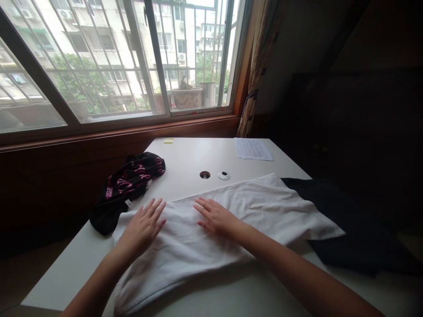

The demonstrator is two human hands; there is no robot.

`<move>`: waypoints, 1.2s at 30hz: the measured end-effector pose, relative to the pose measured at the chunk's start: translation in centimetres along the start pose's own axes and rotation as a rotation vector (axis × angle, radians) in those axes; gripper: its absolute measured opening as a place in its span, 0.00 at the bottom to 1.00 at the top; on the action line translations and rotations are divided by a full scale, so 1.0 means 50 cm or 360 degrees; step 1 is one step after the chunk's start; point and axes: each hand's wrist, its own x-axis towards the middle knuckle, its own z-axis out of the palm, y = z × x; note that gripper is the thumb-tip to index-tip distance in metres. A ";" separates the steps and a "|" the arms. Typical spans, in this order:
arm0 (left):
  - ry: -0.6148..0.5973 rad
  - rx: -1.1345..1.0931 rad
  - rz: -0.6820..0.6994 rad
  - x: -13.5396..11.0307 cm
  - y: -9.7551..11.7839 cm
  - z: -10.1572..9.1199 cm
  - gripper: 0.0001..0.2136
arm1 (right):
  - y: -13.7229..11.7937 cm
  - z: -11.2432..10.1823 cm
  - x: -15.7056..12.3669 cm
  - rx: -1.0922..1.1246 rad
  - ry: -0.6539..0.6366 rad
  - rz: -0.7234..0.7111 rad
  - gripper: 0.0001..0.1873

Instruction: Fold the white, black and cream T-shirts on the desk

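Note:
A white garment [264, 207], perhaps folded trousers, lies stretched across the table with soft wrinkles in it. My left hand [143, 224] rests on its left part, fingers spread and grasping nothing. Near the garment's middle, my right hand [214, 216] lies on the cloth with its fingers stretched out and slightly apart. Just left of my left hand sits a crumpled black garment [132, 180] with pink lettering. Dark cloth [343, 220] extends from under the right end of the white garment.
The white table [188, 154] has a round cable hole [205, 175] with a white ring cap [224, 175] beside it. Printed papers [254, 149] and a yellow sticky note [168, 141] lie at the far edge. Behind stand a barred window [158, 61] and a curtain [257, 66].

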 end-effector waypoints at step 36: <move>-0.0235 0.0251 -0.0599 -0.039 -0.050 0.084 0.34 | 0.607 -0.209 -0.270 -0.0120 0.0330 0.1794 0.19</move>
